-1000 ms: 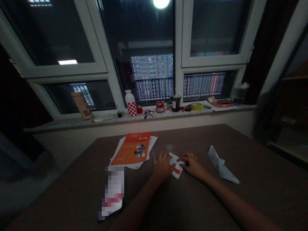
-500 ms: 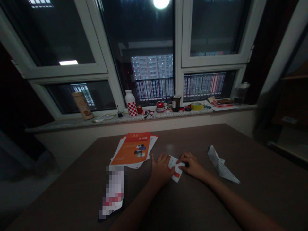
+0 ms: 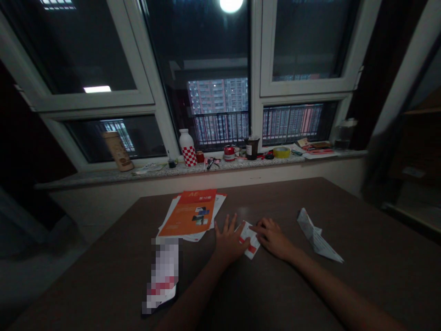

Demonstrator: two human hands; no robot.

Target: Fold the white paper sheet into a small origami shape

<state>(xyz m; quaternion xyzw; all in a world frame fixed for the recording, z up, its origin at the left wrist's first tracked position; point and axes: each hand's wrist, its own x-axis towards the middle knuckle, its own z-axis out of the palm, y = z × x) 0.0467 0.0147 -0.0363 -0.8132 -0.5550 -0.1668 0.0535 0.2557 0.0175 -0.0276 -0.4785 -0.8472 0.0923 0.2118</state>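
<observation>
A small folded piece of white paper point(image 3: 254, 240) with red bands lies on the dark table in front of me. Spread over its left part is my left hand point(image 3: 230, 241), open, with the thumb resting on the paper and the other fingers fanned out on the tabletop. From the other side my right hand point(image 3: 274, 238) touches the paper's upper right edge with an outstretched index finger. Its other fingers are bent, apart from the thumb. Farther right stands a folded paper boat point(image 3: 315, 238) with printed lines, near neither hand.
An orange booklet point(image 3: 189, 214) lies on loose sheets at the left. Nearer is a blurred, pale item point(image 3: 164, 273) with a dark edge. Along the window sill point(image 3: 151, 174) stand a checkered bottle point(image 3: 188, 148), a tan tumbler point(image 3: 117, 151), a dark cup point(image 3: 252, 148) and yellow tape point(image 3: 281, 152).
My left fingers have spread wider, and the hand has shifted slightly left. The paper has moved a little left and turned slightly. My right fingers have slid along its upper edge.
</observation>
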